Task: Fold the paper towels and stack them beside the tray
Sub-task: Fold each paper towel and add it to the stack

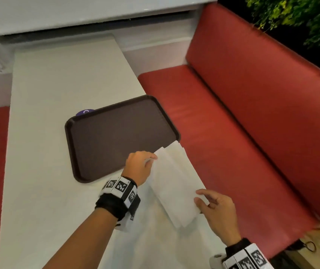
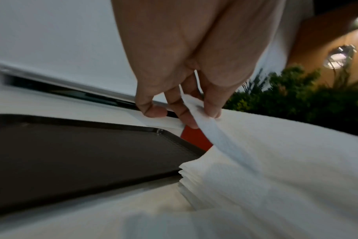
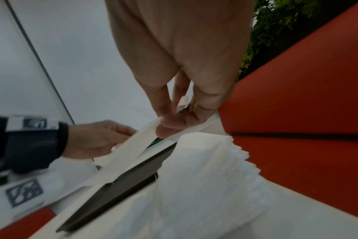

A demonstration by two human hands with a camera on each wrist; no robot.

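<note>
A white paper towel (image 1: 174, 181) is stretched between both hands, just above the white table, at the near right corner of the dark brown tray (image 1: 116, 136). My left hand (image 1: 152, 159) pinches its far end beside the tray's edge; in the left wrist view the thumb and fingers of that hand (image 2: 202, 116) nip the towel (image 2: 276, 153). My right hand (image 1: 201, 197) pinches the near end, as the right wrist view also shows (image 3: 174, 124). A stack of folded towels (image 2: 194, 174) lies under it next to the tray (image 2: 71, 153).
The table (image 1: 58, 84) runs away from me, with a red bench seat (image 1: 233, 133) along its right side. A purple round object (image 1: 85, 112) peeks out behind the tray. More white paper (image 1: 155, 239) lies on the table near me. A paper roll (image 1: 216, 258) sits by my right wrist.
</note>
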